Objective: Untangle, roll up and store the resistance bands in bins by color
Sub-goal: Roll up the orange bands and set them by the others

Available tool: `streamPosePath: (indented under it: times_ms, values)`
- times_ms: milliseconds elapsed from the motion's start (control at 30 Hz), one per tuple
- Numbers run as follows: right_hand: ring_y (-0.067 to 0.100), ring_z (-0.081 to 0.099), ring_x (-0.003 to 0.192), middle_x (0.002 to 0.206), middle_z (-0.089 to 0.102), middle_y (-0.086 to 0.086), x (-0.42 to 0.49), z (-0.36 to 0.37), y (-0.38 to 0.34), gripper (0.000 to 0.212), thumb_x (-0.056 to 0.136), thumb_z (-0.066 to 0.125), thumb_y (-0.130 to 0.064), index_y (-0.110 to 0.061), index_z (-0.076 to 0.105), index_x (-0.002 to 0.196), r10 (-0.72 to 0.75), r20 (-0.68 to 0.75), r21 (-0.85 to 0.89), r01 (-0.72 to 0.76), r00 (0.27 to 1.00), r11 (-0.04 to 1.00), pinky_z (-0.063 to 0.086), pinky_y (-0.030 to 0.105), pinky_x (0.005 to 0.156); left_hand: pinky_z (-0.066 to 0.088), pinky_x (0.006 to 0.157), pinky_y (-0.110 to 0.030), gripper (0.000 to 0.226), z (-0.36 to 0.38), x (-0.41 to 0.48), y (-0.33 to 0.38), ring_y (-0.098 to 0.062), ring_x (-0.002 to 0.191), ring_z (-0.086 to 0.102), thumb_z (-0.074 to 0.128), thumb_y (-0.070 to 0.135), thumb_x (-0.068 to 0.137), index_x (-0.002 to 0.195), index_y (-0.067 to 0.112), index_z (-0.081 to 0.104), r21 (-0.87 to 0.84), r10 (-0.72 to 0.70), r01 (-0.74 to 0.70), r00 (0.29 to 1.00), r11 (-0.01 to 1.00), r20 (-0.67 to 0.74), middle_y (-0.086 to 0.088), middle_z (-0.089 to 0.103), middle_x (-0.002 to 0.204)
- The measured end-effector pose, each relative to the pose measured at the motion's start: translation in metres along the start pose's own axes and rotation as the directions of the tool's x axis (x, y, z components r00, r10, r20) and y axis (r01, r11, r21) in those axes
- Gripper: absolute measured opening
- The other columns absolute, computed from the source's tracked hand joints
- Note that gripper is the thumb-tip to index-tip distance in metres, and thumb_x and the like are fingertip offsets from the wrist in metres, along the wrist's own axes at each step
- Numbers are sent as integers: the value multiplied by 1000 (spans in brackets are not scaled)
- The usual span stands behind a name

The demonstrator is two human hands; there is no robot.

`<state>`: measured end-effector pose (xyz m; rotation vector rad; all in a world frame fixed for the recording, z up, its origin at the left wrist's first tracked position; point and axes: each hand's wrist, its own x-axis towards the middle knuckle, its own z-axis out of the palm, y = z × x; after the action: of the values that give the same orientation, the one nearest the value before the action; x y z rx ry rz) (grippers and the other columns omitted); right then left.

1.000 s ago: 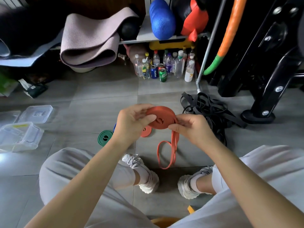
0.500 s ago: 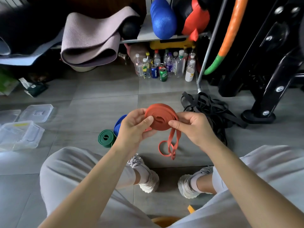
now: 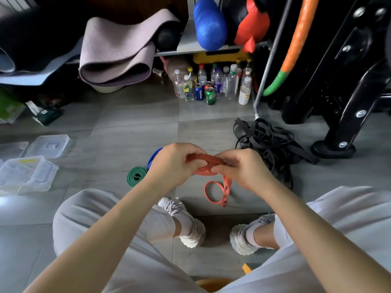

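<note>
Left hand (image 3: 173, 163) and right hand (image 3: 243, 168) both grip the red band roll (image 3: 206, 163), fingers curled; loose tail (image 3: 220, 192) dangling; green roll (image 3: 137, 176) on floor.

- Your left hand (image 3: 175, 163) and right hand (image 3: 243, 168) meet in front of you, gripping the half-rolled band (image 3: 206, 163) between them.
- Its loose tail (image 3: 218, 193) hangs below your right hand.
- A rolled-up band (image 3: 137, 176) lies on the floor just left of your left hand.
- A second roll (image 3: 153, 157) sits behind that hand, partly hidden.
- The tangled heap (image 3: 270, 149) lies right of your right hand.
- The bin (image 3: 25, 176) stands far left of your left hand, a lid (image 3: 49, 145) behind it.
- The bottles (image 3: 211, 85) stand well beyond both hands.
</note>
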<state>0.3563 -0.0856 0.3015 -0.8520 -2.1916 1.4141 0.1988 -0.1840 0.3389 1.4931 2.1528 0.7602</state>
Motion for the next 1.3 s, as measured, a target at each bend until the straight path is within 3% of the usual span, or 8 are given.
streamPosePath:
  times_ms: [233, 367, 467, 567, 767, 967, 1167, 1300]
  values:
    - [3, 69, 74, 77, 74, -8, 1, 1, -1, 19, 74, 77, -13, -26, 75, 87, -3, -3, -68, 3, 1000, 998, 56, 34, 79, 45, 76, -31, 21, 5, -3, 5, -16, 87, 57, 65, 29, 84, 105, 28, 65, 245, 55, -78, 994, 966, 98, 10, 67, 94]
    - [5, 70, 83, 85, 74, -8, 4, 0, 2, 33, 72, 79, -13, -43, 69, 82, -3, 37, -10, 3, 999, 1000, 54, 34, 87, 47, 79, -32, 17, -3, 1, 0, -15, 87, 60, 66, 26, 82, 98, 31, 68, 178, -6, -5, 998, 984, 62, 12, 69, 89]
    - [6, 70, 84, 90, 75, -3, 7, 0, 8, 24, 74, 78, -13, -30, 72, 90, 32, 41, -17, -31, 999, 999, 54, 37, 88, 47, 78, -29, 18, -8, 1, -2, -14, 86, 59, 67, 24, 81, 97, 30, 69, 171, -10, 7, 1000, 985, 16, 13, 69, 86]
    - [2, 69, 81, 91, 75, 0, 8, 0, 5, 23, 77, 75, -10, -18, 74, 98, 35, 28, 17, -36, 999, 999, 54, 26, 84, 45, 75, -26, 14, -11, -1, -1, -14, 81, 60, 69, 19, 81, 94, 25, 71, 98, -21, 22, 1000, 995, -9, 9, 66, 78]
    - [6, 69, 79, 84, 74, -6, 12, -4, -3, 13, 78, 74, -18, -21, 76, 91, -38, -91, -50, 33, 995, 998, 55, 31, 80, 49, 80, -31, 14, -20, 2, -2, -18, 84, 62, 70, 16, 80, 93, 23, 71, 49, -57, 59, 997, 997, -55, 5, 70, 84]
    - [-12, 58, 72, 87, 67, -12, 9, -9, -1, 28, 83, 70, -14, -16, 70, 111, -85, -59, -207, 71, 995, 976, 44, 6, 74, 49, 82, -31, 18, -23, 6, -4, -16, 88, 61, 70, 21, 80, 97, 27, 70, 111, -74, 76, 997, 991, -21, 7, 70, 91]
    - [12, 62, 78, 84, 60, -10, 11, -7, 0, 29, 74, 78, -16, -14, 72, 103, -109, 14, -207, 110, 994, 972, 50, 27, 77, 50, 84, -34, 17, -27, 5, 2, -15, 87, 63, 72, 18, 79, 94, 26, 71, 48, -61, 61, 998, 997, -1, 7, 71, 87]
    - [6, 62, 83, 87, 66, -9, 9, -2, -5, 29, 71, 80, -23, -24, 73, 99, -81, 35, -171, 85, 996, 982, 46, 20, 79, 49, 83, -35, 16, -26, 4, 5, -15, 88, 61, 70, 22, 80, 95, 27, 70, 152, -33, 24, 998, 988, 57, 9, 70, 90]
